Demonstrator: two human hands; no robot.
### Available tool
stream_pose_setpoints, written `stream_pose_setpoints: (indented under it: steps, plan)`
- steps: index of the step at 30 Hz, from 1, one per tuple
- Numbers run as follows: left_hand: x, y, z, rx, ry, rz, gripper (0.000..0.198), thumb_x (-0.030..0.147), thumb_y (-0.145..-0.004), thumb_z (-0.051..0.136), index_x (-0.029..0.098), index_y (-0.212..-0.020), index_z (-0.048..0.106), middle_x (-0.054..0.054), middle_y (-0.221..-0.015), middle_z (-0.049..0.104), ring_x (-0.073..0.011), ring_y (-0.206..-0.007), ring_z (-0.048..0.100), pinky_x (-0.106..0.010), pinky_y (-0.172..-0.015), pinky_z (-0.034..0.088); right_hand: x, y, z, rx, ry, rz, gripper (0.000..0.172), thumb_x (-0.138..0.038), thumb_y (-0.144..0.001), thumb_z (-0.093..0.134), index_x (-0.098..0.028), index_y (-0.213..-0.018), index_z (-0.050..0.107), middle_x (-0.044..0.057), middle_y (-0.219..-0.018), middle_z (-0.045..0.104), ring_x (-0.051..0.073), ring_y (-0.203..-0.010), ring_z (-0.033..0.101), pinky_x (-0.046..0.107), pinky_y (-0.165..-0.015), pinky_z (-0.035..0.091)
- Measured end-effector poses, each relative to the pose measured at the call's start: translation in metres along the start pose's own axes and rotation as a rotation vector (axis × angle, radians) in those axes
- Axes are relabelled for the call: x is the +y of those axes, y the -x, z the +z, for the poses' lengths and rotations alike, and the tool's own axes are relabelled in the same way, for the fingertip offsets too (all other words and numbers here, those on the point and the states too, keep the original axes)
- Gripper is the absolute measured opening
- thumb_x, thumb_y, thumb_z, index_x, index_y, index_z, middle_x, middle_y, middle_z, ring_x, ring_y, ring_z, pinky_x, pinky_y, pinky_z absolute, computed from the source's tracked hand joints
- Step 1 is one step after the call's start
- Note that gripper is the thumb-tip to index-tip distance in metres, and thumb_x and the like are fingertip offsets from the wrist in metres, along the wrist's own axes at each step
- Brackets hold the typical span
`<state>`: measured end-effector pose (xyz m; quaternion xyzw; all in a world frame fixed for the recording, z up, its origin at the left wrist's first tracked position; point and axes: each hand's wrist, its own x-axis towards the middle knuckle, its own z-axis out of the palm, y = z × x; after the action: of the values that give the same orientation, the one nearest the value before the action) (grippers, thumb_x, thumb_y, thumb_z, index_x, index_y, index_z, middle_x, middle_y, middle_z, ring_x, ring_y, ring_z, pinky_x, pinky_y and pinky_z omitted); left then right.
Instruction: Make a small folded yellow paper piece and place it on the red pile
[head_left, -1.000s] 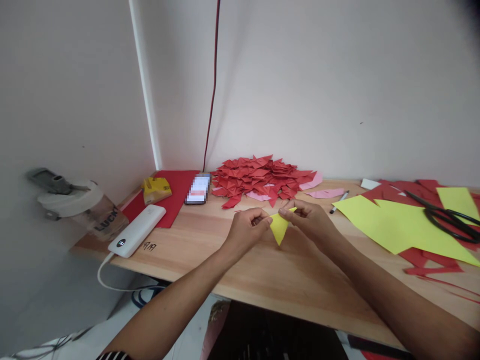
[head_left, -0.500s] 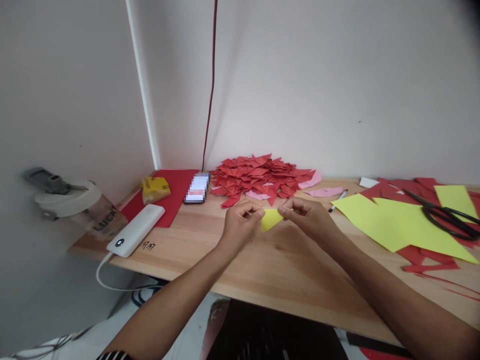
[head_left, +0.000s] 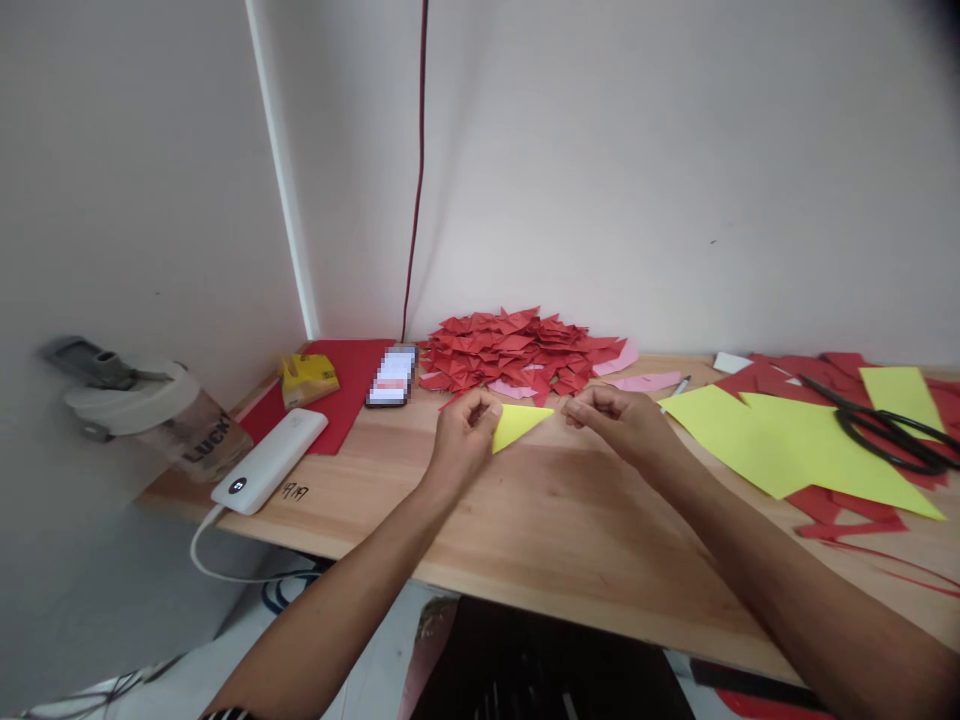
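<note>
Left hand (head_left: 466, 428): pinches the near corner of the yellow folded triangle (head_left: 516, 424), likely keeping the creases shut.
Right hand (head_left: 619, 422): fingers curled together just right of the triangle's tip; whether it touches is unclear.
Triangle: lifted above the tabletop (head_left: 555, 520), in front of the red pile (head_left: 517, 352).
Scissors (head_left: 885, 428): far right of the triangle, on yellow sheets (head_left: 795, 445).
Hidden: fingertips and folds.

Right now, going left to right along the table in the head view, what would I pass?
Power bank → yellow packet → phone → left hand → folded yellow paper → right hand → yellow sheets → scissors.
</note>
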<state>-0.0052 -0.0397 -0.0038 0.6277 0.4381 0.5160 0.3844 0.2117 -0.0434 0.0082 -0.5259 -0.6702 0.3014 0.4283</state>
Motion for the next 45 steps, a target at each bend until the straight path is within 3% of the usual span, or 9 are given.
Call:
stream_pose_setpoints:
  steps: [3, 6, 11, 18, 23, 28, 34, 45]
  plan:
    - [-0.001, 0.000, 0.000, -0.046, -0.048, 0.009, 0.020, 0.032, -0.081, 0.055, 0.015, -0.070, 0.055, 0.001, -0.069, 0.053, -0.0115, -0.066, 0.046, -0.022, -0.062, 0.035, -0.002, 0.000, 0.000, 0.064, 0.040, -0.055, 0.030, -0.046, -0.087, 0.053, -0.020, -0.077, 0.064, 0.004, -0.082, 0.069, 0.019, -0.078, 0.061, 0.030, -0.071, 0.043]
    - [0.000, 0.004, 0.005, -0.133, -0.109, 0.019, 0.018, 0.030, -0.082, 0.055, 0.015, -0.073, 0.059, 0.000, -0.070, 0.056, -0.0118, -0.066, 0.048, -0.022, -0.061, 0.035, -0.006, 0.004, 0.009, 0.013, 0.094, -0.090, 0.023, -0.041, -0.087, 0.054, -0.022, -0.092, 0.067, 0.004, -0.088, 0.070, 0.018, -0.076, 0.059, 0.030, -0.067, 0.041]
    - [0.002, 0.008, 0.014, -0.219, -0.077, -0.037, 0.019, 0.032, -0.079, 0.061, 0.014, -0.072, 0.061, 0.000, -0.068, 0.057, -0.0106, -0.063, 0.046, -0.022, -0.058, 0.034, -0.007, 0.012, 0.024, -0.134, 0.149, -0.122, 0.021, -0.035, -0.086, 0.056, -0.022, -0.072, 0.063, 0.001, -0.071, 0.064, 0.015, -0.064, 0.051, 0.029, -0.059, 0.036]
    - [-0.003, 0.007, 0.016, -0.221, 0.162, -0.183, 0.023, 0.034, -0.072, 0.068, 0.012, -0.076, 0.065, -0.003, -0.072, 0.061, -0.0114, -0.065, 0.052, -0.023, -0.061, 0.039, -0.006, 0.013, 0.022, -0.070, 0.102, -0.102, 0.024, -0.036, -0.086, 0.053, -0.021, -0.069, 0.057, 0.001, -0.071, 0.060, 0.014, -0.063, 0.047, 0.028, -0.059, 0.035]
    - [-0.002, 0.009, 0.016, -0.241, 0.061, -0.147, 0.025, 0.035, -0.074, 0.067, 0.011, -0.071, 0.066, -0.003, -0.067, 0.060, -0.0105, -0.062, 0.049, -0.022, -0.058, 0.036, -0.009, 0.015, 0.026, -0.105, 0.133, -0.167, 0.019, -0.034, -0.088, 0.052, -0.021, -0.076, 0.057, 0.001, -0.072, 0.059, 0.014, -0.065, 0.049, 0.027, -0.060, 0.036]
    - [-0.002, 0.008, 0.019, -0.287, 0.024, -0.121, 0.025, 0.034, -0.077, 0.065, 0.010, -0.075, 0.069, -0.004, -0.069, 0.063, -0.0108, -0.062, 0.051, -0.023, -0.059, 0.037, -0.011, 0.018, 0.028, -0.081, 0.172, -0.221, 0.019, -0.027, -0.090, 0.049, -0.020, -0.072, 0.050, -0.001, -0.068, 0.055, 0.014, -0.063, 0.047, 0.027, -0.059, 0.035]
    - [-0.001, 0.008, 0.017, -0.293, -0.014, -0.168, 0.020, 0.029, -0.078, 0.063, 0.011, -0.071, 0.067, -0.005, -0.069, 0.067, -0.0126, -0.062, 0.057, -0.023, -0.061, 0.043, -0.003, 0.012, 0.018, -0.010, 0.167, -0.139, 0.021, -0.034, -0.090, 0.050, -0.021, -0.075, 0.052, -0.001, -0.067, 0.054, 0.013, -0.062, 0.046, 0.026, -0.058, 0.034]
    - [0.005, 0.009, 0.015, -0.348, 0.021, -0.282, 0.023, 0.025, -0.082, 0.058, 0.013, -0.062, 0.058, 0.000, -0.054, 0.061, -0.0068, -0.040, 0.049, -0.019, -0.043, 0.035, 0.004, 0.004, 0.012, 0.002, 0.126, -0.078, 0.024, -0.039, -0.086, 0.052, -0.020, -0.072, 0.054, -0.001, -0.064, 0.051, 0.013, -0.059, 0.042, 0.026, -0.055, 0.031]
